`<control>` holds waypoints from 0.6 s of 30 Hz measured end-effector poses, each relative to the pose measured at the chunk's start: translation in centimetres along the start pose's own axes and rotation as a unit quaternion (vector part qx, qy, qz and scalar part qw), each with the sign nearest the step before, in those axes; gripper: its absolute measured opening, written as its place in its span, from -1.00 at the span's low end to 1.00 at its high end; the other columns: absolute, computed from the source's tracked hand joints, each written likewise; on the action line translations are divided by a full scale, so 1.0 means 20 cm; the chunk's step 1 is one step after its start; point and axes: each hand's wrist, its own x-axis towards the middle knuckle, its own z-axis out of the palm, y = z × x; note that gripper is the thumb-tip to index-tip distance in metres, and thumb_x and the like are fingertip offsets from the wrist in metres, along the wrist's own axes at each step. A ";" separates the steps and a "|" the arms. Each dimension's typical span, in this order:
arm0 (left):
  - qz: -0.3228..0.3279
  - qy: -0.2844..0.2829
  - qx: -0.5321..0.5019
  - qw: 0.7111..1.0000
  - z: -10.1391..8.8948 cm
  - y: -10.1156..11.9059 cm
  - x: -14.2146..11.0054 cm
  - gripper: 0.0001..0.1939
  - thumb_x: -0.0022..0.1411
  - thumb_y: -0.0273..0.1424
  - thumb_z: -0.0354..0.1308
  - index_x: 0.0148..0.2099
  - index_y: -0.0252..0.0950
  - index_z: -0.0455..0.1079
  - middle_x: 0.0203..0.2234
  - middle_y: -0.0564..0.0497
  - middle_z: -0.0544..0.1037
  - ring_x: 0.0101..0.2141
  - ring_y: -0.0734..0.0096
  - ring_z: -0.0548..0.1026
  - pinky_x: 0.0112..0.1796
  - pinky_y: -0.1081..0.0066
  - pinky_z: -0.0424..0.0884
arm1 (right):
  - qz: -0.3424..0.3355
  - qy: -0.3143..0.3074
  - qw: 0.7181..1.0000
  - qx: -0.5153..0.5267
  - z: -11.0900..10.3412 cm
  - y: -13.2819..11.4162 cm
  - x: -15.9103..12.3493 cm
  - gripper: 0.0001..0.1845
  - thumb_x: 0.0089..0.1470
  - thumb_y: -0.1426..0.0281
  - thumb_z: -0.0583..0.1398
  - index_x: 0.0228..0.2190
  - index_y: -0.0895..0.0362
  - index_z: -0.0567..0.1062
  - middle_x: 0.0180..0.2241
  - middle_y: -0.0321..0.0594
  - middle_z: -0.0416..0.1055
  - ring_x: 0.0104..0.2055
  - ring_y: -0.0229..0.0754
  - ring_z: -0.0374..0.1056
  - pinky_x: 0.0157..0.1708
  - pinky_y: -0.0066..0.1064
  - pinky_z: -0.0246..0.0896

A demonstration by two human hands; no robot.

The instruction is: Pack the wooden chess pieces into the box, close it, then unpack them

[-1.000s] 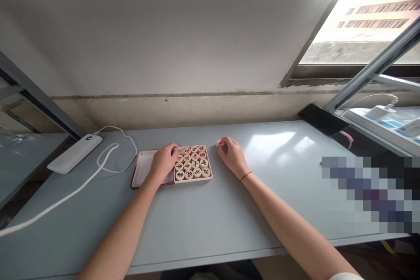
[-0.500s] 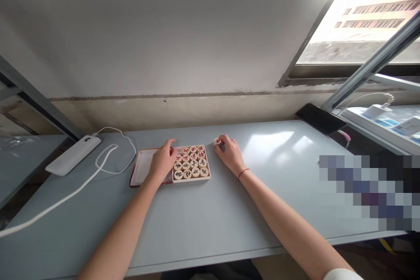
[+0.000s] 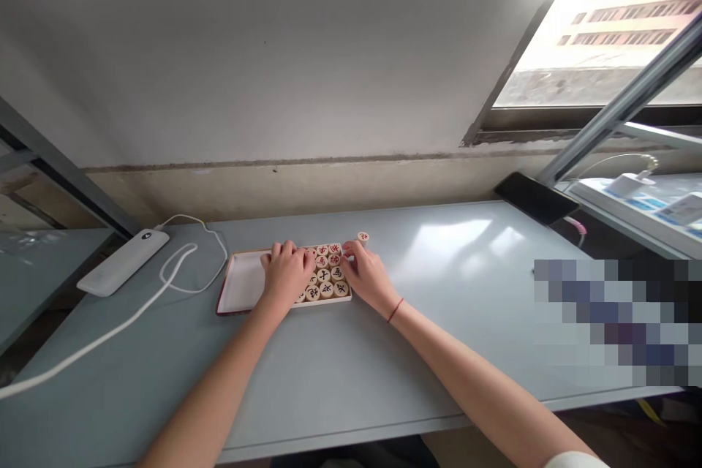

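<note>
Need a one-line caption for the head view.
Left hand and right hand over xiangqi pieces in a tray, one loose piece on the table.

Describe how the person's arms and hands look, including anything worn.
Both the left hand and the right hand are bare, without gloves, and the forearms are bare too. A thin red cord circles the right wrist, and a white sleeve shows at the lower edge on the right arm. The left wrist shows no band.

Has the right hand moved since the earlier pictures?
Yes: the right hand moved left from the loose xiangqi piece to the right edge of the white tray.
</note>
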 end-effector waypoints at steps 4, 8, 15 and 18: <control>0.000 0.014 -0.038 0.999 0.01 0.01 0.00 -0.66 0.32 -0.28 -0.09 -0.26 -0.25 0.50 -0.28 -0.11 0.56 -0.14 0.10 0.35 -0.22 0.20 0.16 | 0.006 0.064 0.997 -0.044 -0.04 0.06 0.04 -0.81 0.08 0.42 0.02 -0.25 0.09 0.36 -0.27 -0.15 0.46 -0.28 -0.10 0.32 -0.27 -0.33 0.17; 0.000 0.017 -0.087 0.996 0.01 0.01 0.00 -0.73 0.30 -0.30 -0.05 -0.26 -0.23 0.47 -0.34 -0.07 0.60 -0.15 0.13 0.37 -0.20 0.21 0.14 | 0.053 0.100 0.984 -0.137 -0.08 0.17 0.09 -0.64 -0.01 0.38 0.10 -0.11 0.13 0.35 -0.16 -0.03 0.43 -0.14 0.04 0.26 -0.20 -0.21 0.16; -0.009 0.015 -0.118 0.993 0.01 0.01 0.00 -0.78 0.28 -0.29 -0.01 -0.21 -0.19 0.45 -0.31 -0.05 0.61 -0.14 0.11 0.36 -0.16 0.19 0.14 | 0.052 0.084 0.989 -0.113 -0.02 0.24 0.14 -0.65 0.01 0.38 0.09 -0.11 0.09 0.35 -0.24 -0.12 0.49 -0.22 0.03 0.27 -0.24 -0.22 0.14; -0.009 0.028 -0.120 0.992 0.00 0.01 0.00 -0.80 0.27 -0.29 0.01 -0.19 -0.20 0.44 -0.30 -0.06 0.61 -0.12 0.11 0.35 -0.13 0.19 0.13 | 0.052 0.084 0.990 -0.103 -0.02 0.25 0.16 -0.67 0.01 0.39 0.09 -0.12 0.09 0.35 -0.23 -0.12 0.49 -0.23 0.02 0.27 -0.23 -0.22 0.15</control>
